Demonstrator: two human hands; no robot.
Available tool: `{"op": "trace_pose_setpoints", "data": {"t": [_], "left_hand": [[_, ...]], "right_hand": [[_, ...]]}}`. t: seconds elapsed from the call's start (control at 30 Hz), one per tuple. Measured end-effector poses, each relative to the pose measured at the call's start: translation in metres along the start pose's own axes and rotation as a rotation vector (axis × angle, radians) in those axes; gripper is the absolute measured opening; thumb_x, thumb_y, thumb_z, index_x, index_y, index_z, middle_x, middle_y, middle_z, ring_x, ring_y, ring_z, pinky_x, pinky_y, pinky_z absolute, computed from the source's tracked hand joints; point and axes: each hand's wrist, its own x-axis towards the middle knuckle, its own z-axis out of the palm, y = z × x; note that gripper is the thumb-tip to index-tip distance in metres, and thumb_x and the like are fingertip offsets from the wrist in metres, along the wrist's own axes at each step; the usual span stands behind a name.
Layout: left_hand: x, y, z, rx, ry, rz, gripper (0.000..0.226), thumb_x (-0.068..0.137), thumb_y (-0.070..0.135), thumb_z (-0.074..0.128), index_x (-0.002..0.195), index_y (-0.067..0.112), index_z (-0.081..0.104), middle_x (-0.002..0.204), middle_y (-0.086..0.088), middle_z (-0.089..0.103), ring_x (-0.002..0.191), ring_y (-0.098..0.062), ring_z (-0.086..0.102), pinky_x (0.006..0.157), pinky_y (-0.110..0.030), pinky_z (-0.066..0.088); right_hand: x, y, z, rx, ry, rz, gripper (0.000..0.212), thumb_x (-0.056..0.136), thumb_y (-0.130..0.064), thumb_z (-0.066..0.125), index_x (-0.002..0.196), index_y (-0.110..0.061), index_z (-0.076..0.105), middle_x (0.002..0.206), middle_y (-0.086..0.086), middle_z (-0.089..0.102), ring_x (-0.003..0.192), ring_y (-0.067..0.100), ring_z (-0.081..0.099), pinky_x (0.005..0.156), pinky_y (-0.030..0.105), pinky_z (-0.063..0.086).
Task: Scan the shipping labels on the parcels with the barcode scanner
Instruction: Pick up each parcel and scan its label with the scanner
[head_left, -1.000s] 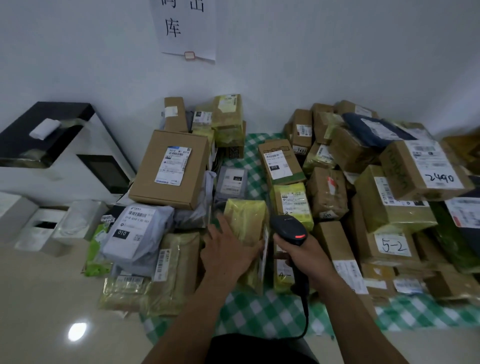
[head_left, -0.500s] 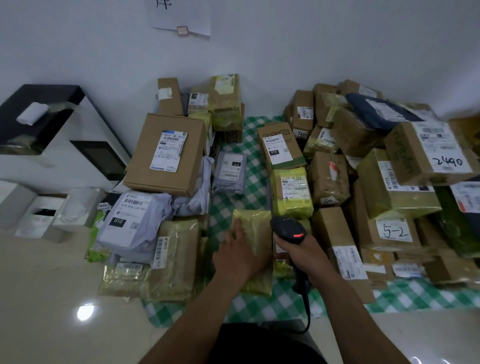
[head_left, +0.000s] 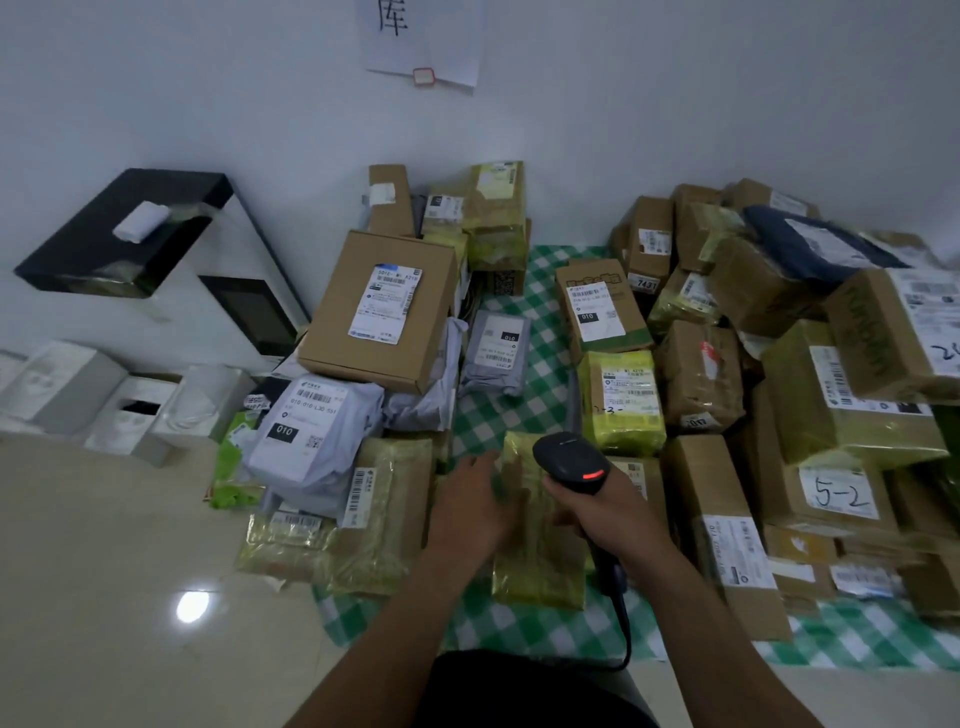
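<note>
The right hand (head_left: 609, 515) curls around the black handheld barcode scanner (head_left: 569, 461), its head above a flat, yellow-taped brown parcel (head_left: 536, 564). The left hand (head_left: 474, 501) rests straight-fingered on that parcel's left side, near the green-checked cloth's (head_left: 524, 410) front edge.

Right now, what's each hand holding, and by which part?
The right hand grips the barcode scanner by its handle. The left hand rests on the left edge of the yellow parcel; whether it grips cannot be told.
</note>
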Motion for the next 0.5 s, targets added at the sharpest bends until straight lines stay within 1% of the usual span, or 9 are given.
{"op": "trace_pose_setpoints", "data": {"t": [0.03, 0.1, 0.17, 0.23, 0.27, 0.33, 0.4, 0.43, 0.5], "left_hand": [[-0.002, -0.007, -0.007, -0.019, 0.108, 0.000, 0.055, 0.094, 0.053, 0.063, 0.141, 0.028, 0.051, 0.142, -0.001, 0.055, 0.125, -0.024, 0.055, 0.103, -0.040, 0.047], [-0.005, -0.024, -0.020, -0.029, 0.274, -0.050, 0.051, 0.090, 0.049, 0.068, 0.135, 0.030, 0.053, 0.142, 0.000, 0.053, 0.130, -0.025, 0.049, 0.107, -0.041, 0.042], [-0.009, -0.039, -0.031, 0.058, 0.343, -0.158, 0.062, 0.086, 0.053, 0.071, 0.138, 0.031, 0.047, 0.149, -0.005, 0.044, 0.140, -0.029, 0.040, 0.115, -0.046, 0.034], [-0.014, -0.053, -0.037, 0.101, 0.284, -0.303, 0.084, 0.083, 0.063, 0.069, 0.150, 0.030, 0.029, 0.161, -0.011, 0.025, 0.149, -0.035, 0.025, 0.120, -0.051, 0.025], [-0.017, -0.058, -0.037, 0.091, 0.237, -0.349, 0.093, 0.082, 0.067, 0.069, 0.153, 0.030, 0.021, 0.163, -0.011, 0.016, 0.151, -0.038, 0.020, 0.121, -0.054, 0.023], [-0.023, -0.066, -0.034, 0.057, 0.198, -0.366, 0.100, 0.081, 0.068, 0.069, 0.155, 0.032, 0.012, 0.163, -0.007, 0.005, 0.150, -0.040, 0.014, 0.118, -0.058, 0.025], [-0.026, -0.067, -0.033, 0.018, 0.230, -0.353, 0.099, 0.081, 0.068, 0.070, 0.154, 0.035, 0.011, 0.161, -0.004, 0.004, 0.148, -0.042, 0.016, 0.116, -0.060, 0.029], [-0.027, -0.066, -0.035, -0.018, 0.240, -0.359, 0.102, 0.079, 0.064, 0.073, 0.154, 0.037, 0.009, 0.161, -0.006, 0.005, 0.147, -0.043, 0.019, 0.116, -0.060, 0.031], [-0.027, -0.061, -0.039, -0.078, 0.232, -0.370, 0.116, 0.070, 0.051, 0.081, 0.156, 0.037, 0.004, 0.161, -0.011, 0.013, 0.147, -0.043, 0.023, 0.117, -0.059, 0.032]], "right_hand": [[0.001, -0.002, 0.004, -0.014, -0.018, 0.001, 0.038, 0.089, -0.023, 0.081, 0.124, -0.028, 0.066, 0.108, 0.000, 0.076, 0.088, 0.022, 0.077, 0.053, 0.016, 0.050], [0.004, -0.006, 0.011, -0.040, -0.055, 0.002, 0.038, 0.089, -0.022, 0.081, 0.124, -0.028, 0.066, 0.110, 0.001, 0.075, 0.094, 0.023, 0.075, 0.051, 0.014, 0.049], [0.008, -0.006, 0.017, -0.089, -0.081, -0.002, 0.037, 0.089, -0.025, 0.081, 0.123, -0.028, 0.068, 0.104, -0.001, 0.076, 0.089, 0.021, 0.076, 0.054, 0.017, 0.050], [0.012, -0.005, 0.022, -0.151, -0.083, -0.006, 0.037, 0.086, -0.032, 0.083, 0.121, -0.030, 0.069, 0.097, -0.003, 0.078, 0.085, 0.018, 0.076, 0.063, 0.025, 0.054], [0.015, -0.004, 0.024, -0.169, -0.078, 0.001, 0.038, 0.085, -0.035, 0.084, 0.120, -0.031, 0.070, 0.096, -0.004, 0.077, 0.086, 0.017, 0.076, 0.068, 0.028, 0.055], [0.020, 0.000, 0.026, -0.185, -0.070, 0.021, 0.040, 0.083, -0.039, 0.085, 0.120, -0.032, 0.070, 0.100, -0.004, 0.077, 0.091, 0.017, 0.073, 0.075, 0.034, 0.058], [0.022, 0.002, 0.027, -0.204, -0.069, 0.032, 0.040, 0.083, -0.041, 0.084, 0.119, -0.033, 0.070, 0.102, -0.003, 0.076, 0.094, 0.018, 0.071, 0.082, 0.039, 0.059], [0.023, 0.003, 0.027, -0.205, -0.069, 0.035, 0.039, 0.083, -0.041, 0.084, 0.119, -0.034, 0.069, 0.103, -0.003, 0.075, 0.095, 0.018, 0.070, 0.084, 0.041, 0.059], [0.022, 0.002, 0.025, -0.195, -0.068, 0.030, 0.038, 0.085, -0.040, 0.083, 0.119, -0.033, 0.069, 0.104, -0.003, 0.075, 0.096, 0.018, 0.070, 0.084, 0.040, 0.058]]}}
